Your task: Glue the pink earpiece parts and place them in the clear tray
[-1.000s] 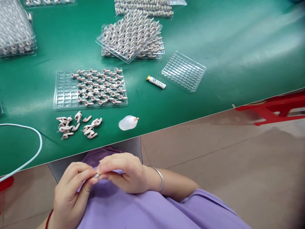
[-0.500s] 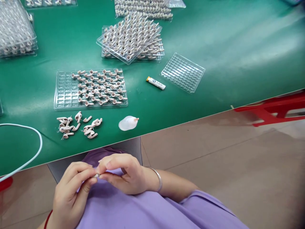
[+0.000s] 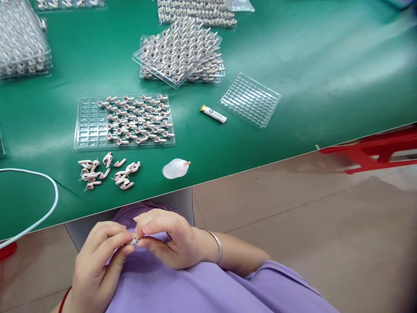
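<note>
Above my lap, my left hand (image 3: 97, 258) pinches a small white earbud shell (image 3: 134, 241) between thumb and fingers. My right hand (image 3: 172, 239), with a silver bangle at the wrist, closes thumb and forefinger on the other end of the same shell. Most of the shell is hidden by my fingertips. On the green table beyond lies a loose pile of white earbud shells (image 3: 89, 176), some with thin wires sticking out. Behind the pile sits a clear plastic tray (image 3: 87, 126), its right part filled with rows of such shells.
A small translucent squeeze bottle (image 3: 176, 168) lies near the table edge. Farther back are a white tube with BMW lettering (image 3: 213, 114), a clear tray (image 3: 250, 101) and stacked filled trays (image 3: 177, 54). A white cable (image 3: 54, 200) loops at left; a red stool (image 3: 374, 150) stands at right.
My right fingertips have shifted slightly on the shell, and a little more of it shows between my hands. Things on the table have stayed put.
</note>
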The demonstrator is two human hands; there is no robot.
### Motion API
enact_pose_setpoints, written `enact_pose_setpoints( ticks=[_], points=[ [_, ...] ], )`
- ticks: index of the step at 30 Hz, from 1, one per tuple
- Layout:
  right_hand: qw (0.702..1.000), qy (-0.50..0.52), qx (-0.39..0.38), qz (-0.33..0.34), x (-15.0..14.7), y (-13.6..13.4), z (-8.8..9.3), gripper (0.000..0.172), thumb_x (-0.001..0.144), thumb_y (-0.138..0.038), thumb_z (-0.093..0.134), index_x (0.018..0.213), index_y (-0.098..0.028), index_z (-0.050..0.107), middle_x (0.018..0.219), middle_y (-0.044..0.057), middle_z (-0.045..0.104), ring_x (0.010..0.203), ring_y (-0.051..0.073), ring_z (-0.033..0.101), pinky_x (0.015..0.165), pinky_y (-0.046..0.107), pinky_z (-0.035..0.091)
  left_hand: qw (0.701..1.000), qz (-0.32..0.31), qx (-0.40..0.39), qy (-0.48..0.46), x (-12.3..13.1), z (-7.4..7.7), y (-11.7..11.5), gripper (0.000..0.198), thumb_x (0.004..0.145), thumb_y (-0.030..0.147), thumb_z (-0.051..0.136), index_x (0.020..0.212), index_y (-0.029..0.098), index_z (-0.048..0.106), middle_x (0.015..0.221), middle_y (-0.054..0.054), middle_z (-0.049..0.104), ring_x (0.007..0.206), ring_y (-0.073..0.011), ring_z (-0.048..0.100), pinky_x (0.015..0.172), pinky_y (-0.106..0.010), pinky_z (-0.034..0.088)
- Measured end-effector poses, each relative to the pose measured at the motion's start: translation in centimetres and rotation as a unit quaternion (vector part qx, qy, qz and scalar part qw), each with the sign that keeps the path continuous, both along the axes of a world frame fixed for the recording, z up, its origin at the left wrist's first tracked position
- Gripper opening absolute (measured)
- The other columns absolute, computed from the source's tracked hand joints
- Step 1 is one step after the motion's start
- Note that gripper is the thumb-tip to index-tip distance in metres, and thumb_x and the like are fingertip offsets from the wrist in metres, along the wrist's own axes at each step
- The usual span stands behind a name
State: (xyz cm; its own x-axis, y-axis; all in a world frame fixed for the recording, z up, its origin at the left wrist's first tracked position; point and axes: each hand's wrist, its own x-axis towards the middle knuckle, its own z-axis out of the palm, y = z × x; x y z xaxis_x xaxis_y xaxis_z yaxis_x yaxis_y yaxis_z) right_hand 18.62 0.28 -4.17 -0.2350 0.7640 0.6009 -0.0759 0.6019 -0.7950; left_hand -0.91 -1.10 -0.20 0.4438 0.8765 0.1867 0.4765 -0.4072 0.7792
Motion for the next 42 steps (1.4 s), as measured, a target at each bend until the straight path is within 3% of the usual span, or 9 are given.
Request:
enact_pose_setpoints(
  ticks=[8, 20, 28, 33, 38, 42],
  points=[
    [1.0, -0.016, 0.024, -0.006, 0.0, 0.0, 0.1, 0.022, 0.093, -0.013, 0.05, 0.114, -0.019, 0.045, 0.087, 0.004, 0.063, 0.086, 0.013, 0.066, 0.087, 0.031, 0.06, 0.988, 0.002, -0.125, -0.09, 0.3, -0.5, 0.2, 0.018, 0.088, 0.01, 0.057, 0.096, 0.023, 0.067, 0.088, -0.002, 0.066, 0.082, -0.0135, 0.065, 0.072, -0.02, 0.053],
    [0.997, -0.045, 0.055, -0.008, 0.0, 0.3, 0.4, 0.018, 0.095, -0.011, 0.045, 0.112, -0.016, 0.045, 0.089, 0.006, 0.06, 0.085, 0.014, 0.061, 0.085, 0.032, 0.061, 0.981, 0.01, -0.165, -0.103, 0.3, -0.4, 0.1, 0.019, 0.089, 0.012, 0.057, 0.096, 0.024, 0.068, 0.087, -0.001, 0.065, 0.081, -0.0132, 0.064, 0.073, -0.019, 0.052],
    [0.998, -0.031, 0.051, -0.011, 0.1, 0.6, 0.5, 0.028, 0.096, -0.014, 0.051, 0.122, -0.019, 0.042, 0.087, 0.004, 0.065, 0.083, 0.012, 0.065, 0.087, 0.03, 0.059, 0.974, 0.033, -0.175, -0.137, 0.3, -0.4, 0.3, 0.017, 0.087, 0.015, 0.062, 0.095, 0.026, 0.072, 0.087, -0.001, 0.069, 0.082, -0.0138, 0.065, 0.074, -0.019, 0.052],
    [0.999, -0.043, 0.018, -0.011, -0.1, 0.7, 0.7, 0.023, 0.098, -0.021, 0.051, 0.119, -0.022, 0.042, 0.077, -0.001, 0.067, 0.074, 0.011, 0.066, 0.084, 0.026, 0.058, 0.941, 0.055, -0.279, -0.183, 0.5, -0.7, 0.6, 0.011, 0.088, 0.028, 0.064, 0.088, 0.026, 0.075, 0.086, -0.002, 0.071, 0.079, -0.0147, 0.065, 0.075, -0.021, 0.053],
    [1.0, 0.006, -0.001, -0.022, -0.4, 0.6, 0.7, 0.021, 0.093, -0.017, 0.058, 0.112, -0.019, 0.049, 0.086, 0.002, 0.07, 0.079, 0.011, 0.067, 0.082, 0.024, 0.059, 0.897, 0.069, -0.375, -0.225, 0.4, -1.2, 0.7, 0.013, 0.085, 0.037, 0.068, 0.087, 0.028, 0.076, 0.085, -0.002, 0.072, 0.076, -0.0144, 0.064, 0.075, -0.022, 0.053],
    [1.0, 0.005, -0.003, -0.025, -0.3, 0.7, 0.9, 0.02, 0.094, -0.017, 0.057, 0.112, -0.019, 0.048, 0.09, 0.003, 0.071, 0.083, 0.011, 0.068, 0.085, 0.024, 0.058, 0.905, 0.071, -0.358, -0.22, 0.5, -1.2, 0.8, 0.009, 0.084, 0.035, 0.069, 0.085, 0.028, 0.075, 0.085, -0.002, 0.071, 0.078, -0.0146, 0.064, 0.076, -0.022, 0.052]
  ],
)
